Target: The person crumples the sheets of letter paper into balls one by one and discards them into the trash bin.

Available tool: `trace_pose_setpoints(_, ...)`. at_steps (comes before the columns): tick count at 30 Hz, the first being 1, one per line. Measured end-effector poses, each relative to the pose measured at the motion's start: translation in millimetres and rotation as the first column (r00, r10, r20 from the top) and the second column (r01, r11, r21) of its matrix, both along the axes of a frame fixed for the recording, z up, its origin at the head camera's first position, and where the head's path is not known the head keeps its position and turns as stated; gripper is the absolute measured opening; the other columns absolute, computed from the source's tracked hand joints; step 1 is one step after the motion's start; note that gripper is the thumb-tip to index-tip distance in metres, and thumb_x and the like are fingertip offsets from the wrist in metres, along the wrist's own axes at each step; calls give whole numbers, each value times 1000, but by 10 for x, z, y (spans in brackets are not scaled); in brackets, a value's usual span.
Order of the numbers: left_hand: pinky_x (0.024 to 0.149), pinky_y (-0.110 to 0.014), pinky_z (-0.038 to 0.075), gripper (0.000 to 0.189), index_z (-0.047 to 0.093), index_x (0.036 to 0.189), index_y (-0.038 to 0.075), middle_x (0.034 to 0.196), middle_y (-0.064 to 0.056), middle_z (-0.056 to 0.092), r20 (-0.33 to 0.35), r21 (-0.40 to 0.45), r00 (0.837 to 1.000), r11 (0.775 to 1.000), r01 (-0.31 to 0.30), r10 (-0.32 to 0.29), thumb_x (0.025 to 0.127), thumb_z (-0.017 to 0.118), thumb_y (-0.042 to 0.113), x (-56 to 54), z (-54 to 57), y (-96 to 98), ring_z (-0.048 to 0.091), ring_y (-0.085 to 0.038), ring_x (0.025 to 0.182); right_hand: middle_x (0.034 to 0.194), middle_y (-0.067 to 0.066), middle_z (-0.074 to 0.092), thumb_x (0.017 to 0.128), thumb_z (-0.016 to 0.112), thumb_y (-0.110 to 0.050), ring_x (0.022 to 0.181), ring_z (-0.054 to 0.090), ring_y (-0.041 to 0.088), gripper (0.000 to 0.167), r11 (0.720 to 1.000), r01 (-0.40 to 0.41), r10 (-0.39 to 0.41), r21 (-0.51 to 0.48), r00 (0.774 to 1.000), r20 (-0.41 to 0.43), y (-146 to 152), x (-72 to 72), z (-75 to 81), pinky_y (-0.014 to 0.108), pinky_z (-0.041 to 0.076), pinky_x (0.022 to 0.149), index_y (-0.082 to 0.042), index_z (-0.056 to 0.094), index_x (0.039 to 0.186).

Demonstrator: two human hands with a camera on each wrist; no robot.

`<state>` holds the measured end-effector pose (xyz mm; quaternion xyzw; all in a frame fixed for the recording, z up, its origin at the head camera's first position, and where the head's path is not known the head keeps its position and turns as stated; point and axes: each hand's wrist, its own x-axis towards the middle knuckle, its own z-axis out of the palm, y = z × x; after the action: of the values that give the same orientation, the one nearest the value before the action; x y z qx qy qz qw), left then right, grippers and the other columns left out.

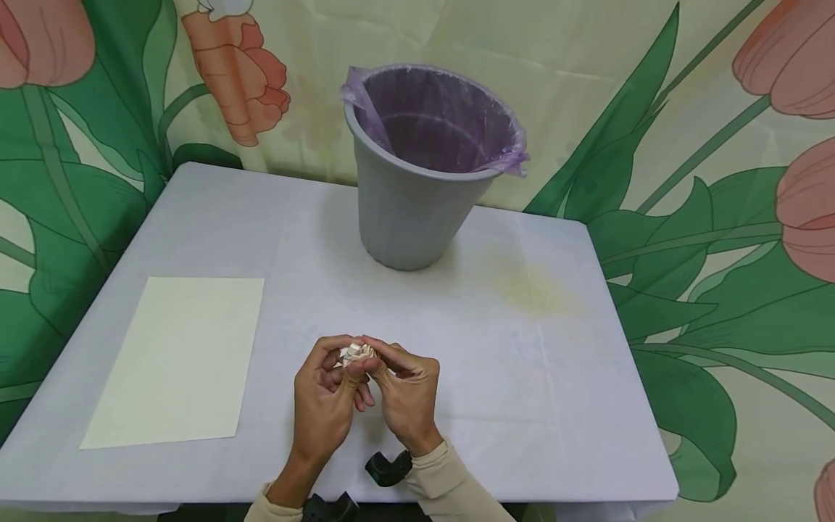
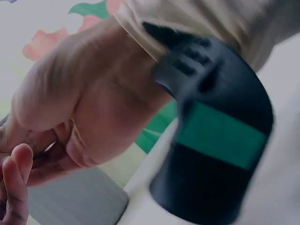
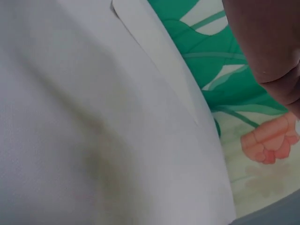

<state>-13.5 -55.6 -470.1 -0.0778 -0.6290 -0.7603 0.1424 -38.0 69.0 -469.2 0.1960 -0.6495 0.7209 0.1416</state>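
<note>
A small crumpled paper ball [image 1: 356, 353] is pinched between both hands above the front part of the table. My left hand [image 1: 324, 401] holds it from the left, fingers curled behind it and the thumb at its front. From the right, my right hand [image 1: 412, 391] grips the same ball with thumb and fingertips. In the left wrist view the right hand [image 2: 89, 103] fills the upper left, with fingertips of the other hand [image 2: 16, 173] close below it. The ball is hidden in that view. Only part of a hand [image 3: 272, 47] shows in the right wrist view.
A flat sheet of cream paper [image 1: 176, 359] lies at the left of the white-covered table [image 1: 496, 435]. Toward the back stands a grey bin [image 1: 414, 210] lined with a purple bag [image 1: 437, 123]. Behind hangs a flower-printed cloth [image 1: 424, 29].
</note>
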Motion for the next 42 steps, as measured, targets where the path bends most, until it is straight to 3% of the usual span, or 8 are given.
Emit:
trace_pose_setpoints(5,39,-26,50,38,56,135,-3,94,-15,68,-97,-67,995,997,-45,39,100,62,-14,0,10,25,62,-21,44,100,33,77,97,72,-2,96,80,13,28,996,-35,39,-76,998,54,-9,11,13,32,65,85,15,74,119)
trace_pose_setpoints(9,38,-24,49,27,64,122,-6,94,-12,69,-149,-54,987,997,-61,53,97,63,-17,-15,4,47,61,-15,43,112,31,76,97,72,0,101,80,17,27,995,-35,40,-91,998,51,-6,18,28,35,65,89,15,73,119)
trace_pose_setpoints(14,37,-24,48,17,65,112,-10,92,-3,72,-149,12,987,998,-61,62,96,64,-17,-24,10,63,60,-13,43,111,30,77,96,72,2,99,81,16,25,999,-19,20,-50,1000,11,-2,21,65,36,66,86,13,75,118)
trace_pose_setpoints(20,36,-24,47,9,63,101,-9,73,-9,67,-141,12,987,997,-70,71,96,66,-16,-32,68,55,61,-15,41,108,29,78,96,73,-2,99,80,16,23,1000,14,-15,-2,999,-43,-4,-2,123,37,66,87,11,77,114)
trace_pose_setpoints(24,39,-26,51,16,66,112,-3,78,-11,67,-91,-58,996,998,-20,15,98,65,-12,-46,102,15,64,-17,46,109,30,78,96,73,0,102,80,18,23,1000,8,-8,-14,1000,2,37,-17,139,36,66,88,12,76,115)
trace_pose_setpoints(30,48,-28,56,38,65,136,12,111,-11,73,-31,-180,999,983,30,-36,102,67,-2,-66,99,-19,71,-16,70,116,29,76,94,77,-1,106,80,23,28,999,-1,7,-43,991,133,151,-55,160,36,65,89,11,75,120)
trace_pose_setpoints(36,52,-21,56,52,68,140,15,118,-9,75,-104,-284,990,951,-121,95,92,81,1,-95,57,21,69,-13,86,119,23,78,91,82,-6,112,78,27,33,998,19,-3,-65,973,231,213,-78,196,35,64,91,10,76,119)
trace_pose_setpoints(42,60,-13,56,58,72,134,9,105,-12,72,-212,-333,944,890,-312,252,80,90,-2,-129,18,61,72,-17,80,121,18,79,87,86,-6,113,78,28,33,997,54,-33,-61,952,303,248,-87,233,37,63,94,5,78,117)
